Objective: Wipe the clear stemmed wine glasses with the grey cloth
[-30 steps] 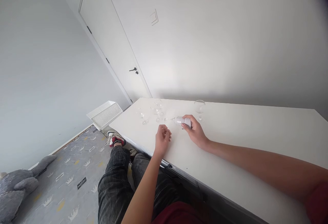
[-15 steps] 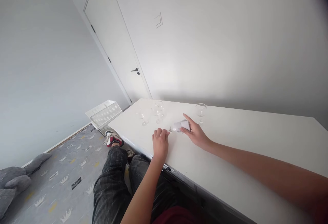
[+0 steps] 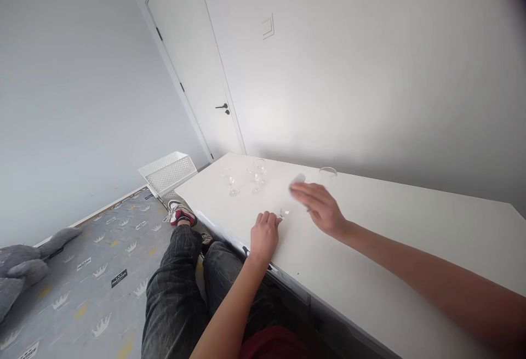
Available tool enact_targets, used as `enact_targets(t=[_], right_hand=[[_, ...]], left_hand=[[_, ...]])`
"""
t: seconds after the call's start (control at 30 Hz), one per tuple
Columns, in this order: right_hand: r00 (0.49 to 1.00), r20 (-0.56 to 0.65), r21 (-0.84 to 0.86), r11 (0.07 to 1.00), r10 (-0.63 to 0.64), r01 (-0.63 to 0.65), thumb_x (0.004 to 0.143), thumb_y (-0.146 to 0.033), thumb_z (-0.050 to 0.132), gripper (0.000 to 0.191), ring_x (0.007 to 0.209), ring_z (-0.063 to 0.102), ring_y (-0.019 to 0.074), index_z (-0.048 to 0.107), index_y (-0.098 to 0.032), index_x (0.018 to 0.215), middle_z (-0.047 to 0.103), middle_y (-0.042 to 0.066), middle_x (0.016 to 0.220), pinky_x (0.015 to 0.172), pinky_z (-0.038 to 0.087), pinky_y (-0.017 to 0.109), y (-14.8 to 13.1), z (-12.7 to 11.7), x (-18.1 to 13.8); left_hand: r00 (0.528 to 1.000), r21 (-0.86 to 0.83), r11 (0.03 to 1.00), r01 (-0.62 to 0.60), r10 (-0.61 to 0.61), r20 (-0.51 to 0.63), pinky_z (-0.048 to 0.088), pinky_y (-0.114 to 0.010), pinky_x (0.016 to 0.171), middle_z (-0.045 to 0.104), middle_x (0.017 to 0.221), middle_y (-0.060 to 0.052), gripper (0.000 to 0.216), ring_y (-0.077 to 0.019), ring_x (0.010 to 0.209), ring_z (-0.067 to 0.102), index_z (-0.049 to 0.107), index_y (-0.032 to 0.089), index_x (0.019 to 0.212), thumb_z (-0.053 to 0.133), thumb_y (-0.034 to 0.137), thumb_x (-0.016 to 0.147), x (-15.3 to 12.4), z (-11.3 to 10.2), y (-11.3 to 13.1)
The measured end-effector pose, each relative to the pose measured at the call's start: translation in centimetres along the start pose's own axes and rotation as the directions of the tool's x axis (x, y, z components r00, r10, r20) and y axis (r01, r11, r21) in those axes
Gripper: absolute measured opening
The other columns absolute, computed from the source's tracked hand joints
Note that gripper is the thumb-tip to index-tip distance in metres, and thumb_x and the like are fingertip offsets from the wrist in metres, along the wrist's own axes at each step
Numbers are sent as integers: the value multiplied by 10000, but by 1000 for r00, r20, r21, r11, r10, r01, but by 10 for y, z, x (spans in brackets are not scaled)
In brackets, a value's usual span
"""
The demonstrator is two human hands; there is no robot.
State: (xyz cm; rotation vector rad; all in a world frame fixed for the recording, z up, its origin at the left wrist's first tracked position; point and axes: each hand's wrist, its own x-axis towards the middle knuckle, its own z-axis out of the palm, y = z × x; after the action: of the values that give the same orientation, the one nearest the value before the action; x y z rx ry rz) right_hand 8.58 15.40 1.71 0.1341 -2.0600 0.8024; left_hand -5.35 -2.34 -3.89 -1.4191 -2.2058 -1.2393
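My left hand [image 3: 264, 235] is closed near the table's front edge, its fingertips pinching the end of a clear stemmed glass [image 3: 283, 214]. Only glints of that glass show against the white top; the rest of its outline is hard to make out. To the right, my right hand [image 3: 318, 205] is raised off the glass and smeared by motion. A blurred whitish cloth [image 3: 298, 180] shows at its fingertips, fingers pressed together. Several clear stemmed glasses [image 3: 234, 183] stand upright at the table's far left. Another glass [image 3: 328, 171] stands behind my right hand, which hides its lower part.
The white table [image 3: 390, 227] runs along the wall. A white perforated basket [image 3: 169, 172] is beyond its left end. My legs [image 3: 176, 288] are under the front edge. A patterned mat [image 3: 107, 288] and a grey plush toy [image 3: 28, 271] lie left.
My right hand has come off the glass bowl and moved slightly up and right, the whitish cloth with it. My left hand keeps its pinch. The view has shifted slightly.
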Motion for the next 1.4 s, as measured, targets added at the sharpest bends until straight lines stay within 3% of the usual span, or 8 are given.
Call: enact_targets(t=[0.2,0.37,0.47,0.6,0.87,1.03,1.2,1.4], right_hand=[[815,504,-58,931,-285,362,939,-112,485,401,1249,618,264,703,-215,1259,730,96,1253,1086,476,497,6,9,5],[876,416,-15,965,244,-262,962,-338,554,222,867,671,219,732,-223,1030,754,54,989,779,543,360,8,14,4],[660,399,357,556,636,-751,952,-499,573,333,765,674,217,711,-200,906,738,56,856,646,532,319,12,21,5],[510,423,671,120,749,-732,906,-504,645,363,877,706,252,715,-160,1003,757,107,952,723,577,347,16,35,-1],[936,175,306,886,307,-348,1065,-444,437,548,1582,268,234,369,-357,1601,313,-11,1699,1316,208,466,10,37,-19],[976,213,23,999,-33,29,1079,-258,346,595,1597,225,235,222,-289,1660,224,53,1728,1308,256,485,20,33,-22],[867,424,-201,906,-263,373,1012,-153,432,514,1500,415,299,501,-194,1519,569,118,1515,1278,249,596,18,31,-14],[872,319,-13,922,371,-387,1031,-519,419,473,896,704,267,741,-204,887,755,92,874,990,528,482,2,23,2]], left_hand=[[988,355,925,-137,102,117,311,-318,549,596,857,-67,239,-227,827,491,568,219,836,464,107,1020,-3,-4,6],[962,368,892,-262,210,176,293,-300,494,604,835,-61,231,-213,844,517,572,213,839,479,219,1051,-6,-7,7],[973,329,917,-225,193,127,333,-290,535,608,832,-61,244,-208,828,527,573,212,845,455,217,1058,-4,-7,4],[997,221,973,-67,56,54,377,-294,630,602,812,-43,282,-184,725,518,558,208,838,398,221,1070,0,-7,-1],[970,43,978,205,-209,122,282,-288,619,559,696,-10,352,-167,623,461,487,220,720,371,296,1043,6,-9,0],[941,-26,958,286,-275,198,292,-281,621,536,640,6,406,-161,620,463,469,216,692,362,380,1048,9,-11,-2],[968,58,992,113,-123,219,289,-291,618,580,680,-13,350,-161,624,481,506,209,701,408,280,1029,6,-10,-2],[958,123,977,-173,138,252,322,-285,608,618,779,-48,313,-181,732,551,587,209,775,445,287,1043,-2,-10,2]])
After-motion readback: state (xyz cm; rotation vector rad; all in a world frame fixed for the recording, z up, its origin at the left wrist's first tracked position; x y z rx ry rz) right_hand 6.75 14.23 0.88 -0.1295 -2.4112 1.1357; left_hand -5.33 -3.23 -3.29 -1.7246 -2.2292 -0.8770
